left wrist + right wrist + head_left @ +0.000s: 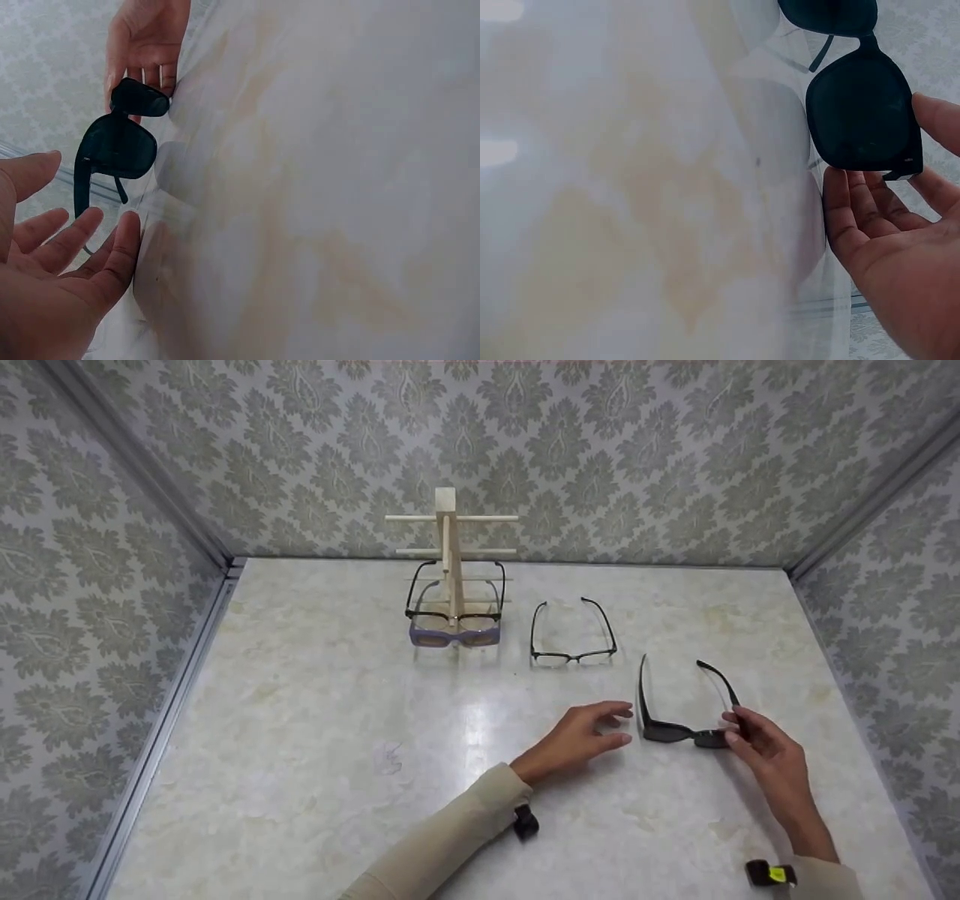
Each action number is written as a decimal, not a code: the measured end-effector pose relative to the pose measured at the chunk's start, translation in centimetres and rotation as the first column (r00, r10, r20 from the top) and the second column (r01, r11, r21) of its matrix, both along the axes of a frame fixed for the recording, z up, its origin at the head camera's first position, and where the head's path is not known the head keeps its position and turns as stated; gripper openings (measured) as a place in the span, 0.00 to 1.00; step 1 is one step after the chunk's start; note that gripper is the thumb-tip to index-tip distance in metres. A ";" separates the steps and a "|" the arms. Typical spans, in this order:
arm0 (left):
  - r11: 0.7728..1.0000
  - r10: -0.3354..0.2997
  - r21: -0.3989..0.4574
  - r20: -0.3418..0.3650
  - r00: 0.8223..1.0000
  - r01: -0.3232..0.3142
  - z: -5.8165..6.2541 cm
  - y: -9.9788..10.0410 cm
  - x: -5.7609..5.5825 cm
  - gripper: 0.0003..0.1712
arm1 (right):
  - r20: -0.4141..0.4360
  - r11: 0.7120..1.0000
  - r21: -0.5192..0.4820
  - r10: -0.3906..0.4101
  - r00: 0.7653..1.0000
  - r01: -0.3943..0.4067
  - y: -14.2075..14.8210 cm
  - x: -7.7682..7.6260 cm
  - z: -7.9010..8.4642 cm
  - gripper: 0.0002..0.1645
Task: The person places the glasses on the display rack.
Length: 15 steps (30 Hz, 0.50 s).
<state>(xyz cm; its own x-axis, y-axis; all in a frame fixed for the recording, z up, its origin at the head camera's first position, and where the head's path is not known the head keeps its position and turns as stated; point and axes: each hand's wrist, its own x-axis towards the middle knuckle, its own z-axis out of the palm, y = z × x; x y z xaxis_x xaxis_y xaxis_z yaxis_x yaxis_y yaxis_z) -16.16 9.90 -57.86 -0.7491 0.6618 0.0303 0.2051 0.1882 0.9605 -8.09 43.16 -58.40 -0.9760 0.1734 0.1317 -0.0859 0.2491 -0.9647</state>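
Black sunglasses [667, 733], grey damask-patterned wall [517, 450]

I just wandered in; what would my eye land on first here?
Probably the dark sunglasses on the right of the table, held at one side by the right hand, with the left hand near their other side. Next, the wooden stand at the back, bearing a purple-framed pair. Between them, clear-lensed glasses rest on the table.
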 end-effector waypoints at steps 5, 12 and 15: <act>0.999 0.012 0.043 0.005 1.000 -0.012 -0.2 0.3 0.0 0.32 | 0.002 1.000 0.017 0.017 1.000 -0.017 0.0 -0.1 0.0 0.29; 0.998 0.031 0.050 0.025 0.999 -0.032 -0.1 0.6 0.2 0.32 | 0.004 1.000 -0.004 0.020 1.000 -0.020 0.1 -0.1 -0.1 0.29; 0.998 0.035 0.058 0.041 0.999 -0.037 -0.2 0.7 0.2 0.32 | 0.010 1.000 -0.004 0.023 1.000 -0.022 0.0 0.0 -0.1 0.30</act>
<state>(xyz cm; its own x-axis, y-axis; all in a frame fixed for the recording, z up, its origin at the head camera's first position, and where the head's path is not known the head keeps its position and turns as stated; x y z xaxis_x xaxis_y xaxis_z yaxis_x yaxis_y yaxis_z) -15.95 10.59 -58.04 -0.7737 0.6323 0.0383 0.1607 0.1374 0.9774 -8.12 43.17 -58.48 -0.9810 0.1519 0.1211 -0.0815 0.2437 -0.9664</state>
